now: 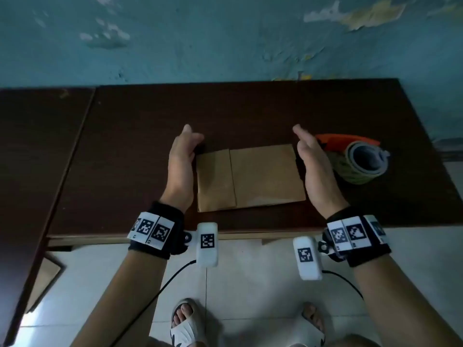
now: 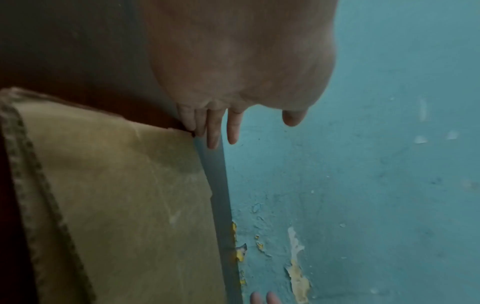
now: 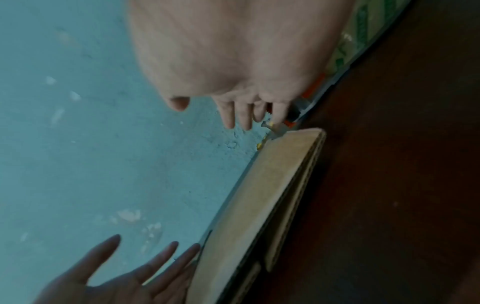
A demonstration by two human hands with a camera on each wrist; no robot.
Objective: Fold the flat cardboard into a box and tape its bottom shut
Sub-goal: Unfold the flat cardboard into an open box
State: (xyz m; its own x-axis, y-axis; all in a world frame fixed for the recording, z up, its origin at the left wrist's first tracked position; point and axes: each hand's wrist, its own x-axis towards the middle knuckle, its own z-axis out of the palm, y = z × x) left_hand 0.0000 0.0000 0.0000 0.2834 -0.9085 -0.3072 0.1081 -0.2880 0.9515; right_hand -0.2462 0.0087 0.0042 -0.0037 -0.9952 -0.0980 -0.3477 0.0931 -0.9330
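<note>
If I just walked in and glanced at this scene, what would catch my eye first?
Probably the flat cardboard lying in the middle of the dark wooden table, with the person's left hand and right hand held open on either side of it. Next, the tape dispenser with its orange top, just right of the right hand, and the peeling turquoise wall behind the table.

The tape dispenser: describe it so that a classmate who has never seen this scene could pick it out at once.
Start at the dark brown table against the blue wall. At its middle lies the flat cardboard; look just right of it, beyond the right hand. The tape dispenser is the only rounded thing there, a roll with an orange body.
</note>
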